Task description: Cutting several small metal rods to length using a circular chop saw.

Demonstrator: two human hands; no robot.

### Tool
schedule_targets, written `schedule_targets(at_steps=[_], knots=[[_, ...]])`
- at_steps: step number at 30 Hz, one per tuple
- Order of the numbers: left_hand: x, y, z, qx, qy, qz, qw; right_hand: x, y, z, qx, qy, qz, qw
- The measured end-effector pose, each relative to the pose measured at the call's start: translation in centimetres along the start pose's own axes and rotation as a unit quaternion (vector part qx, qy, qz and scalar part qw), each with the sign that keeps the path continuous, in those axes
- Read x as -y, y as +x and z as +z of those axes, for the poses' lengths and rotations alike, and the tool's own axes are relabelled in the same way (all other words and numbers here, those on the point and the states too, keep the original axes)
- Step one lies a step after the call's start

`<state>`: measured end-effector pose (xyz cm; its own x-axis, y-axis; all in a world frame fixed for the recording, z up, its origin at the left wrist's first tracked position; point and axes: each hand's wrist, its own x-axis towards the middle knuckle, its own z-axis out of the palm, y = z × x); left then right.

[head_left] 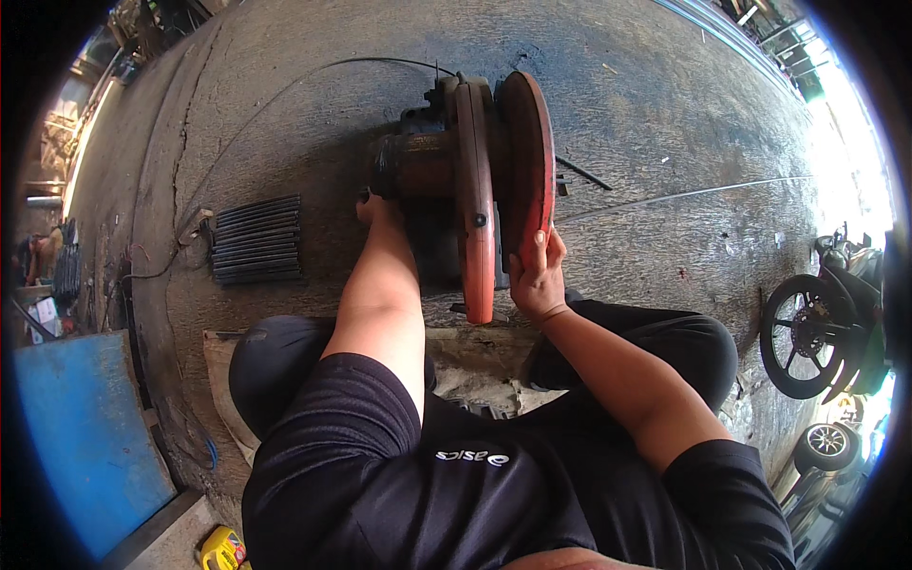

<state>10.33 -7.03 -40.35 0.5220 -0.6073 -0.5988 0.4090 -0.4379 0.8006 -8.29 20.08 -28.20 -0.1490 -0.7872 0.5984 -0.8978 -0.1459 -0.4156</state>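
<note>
A cut-off saw (432, 176) with a dark, worn motor body stands on the floor in front of my crossed legs. A long reddish handle arm (478, 218) runs toward me, beside a round red guard (541, 142). My right hand (539, 275) grips the near lower edge of this guard, fingers on its outer face. Low at the machine's left side, my left hand (378, 209) is closed around a dark part, mostly hidden under the motor. A thin metal rod (684, 195) stretches from the saw's right side across the floor.
Left of the saw lies a neat row of cut dark rods (256, 239). A black cable (285, 85) curves behind it. At far left is a blue panel (90, 427), with a yellow container (221, 549) near it. A motorcycle (822, 323) stands on the right.
</note>
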Motion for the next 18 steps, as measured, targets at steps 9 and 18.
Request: schedule_targets(at_steps=[9,18], knots=[[-1.3,-3.4,0.0,-0.013,-0.05,-0.005,0.999,1.1,0.7,-2.2,0.059,0.032,0.07,0.995],[-1.9,-2.7,-0.6,0.011,-0.11,-0.043,0.993,5.6,6.8,-5.7,-0.016,-0.072,0.088,0.993]])
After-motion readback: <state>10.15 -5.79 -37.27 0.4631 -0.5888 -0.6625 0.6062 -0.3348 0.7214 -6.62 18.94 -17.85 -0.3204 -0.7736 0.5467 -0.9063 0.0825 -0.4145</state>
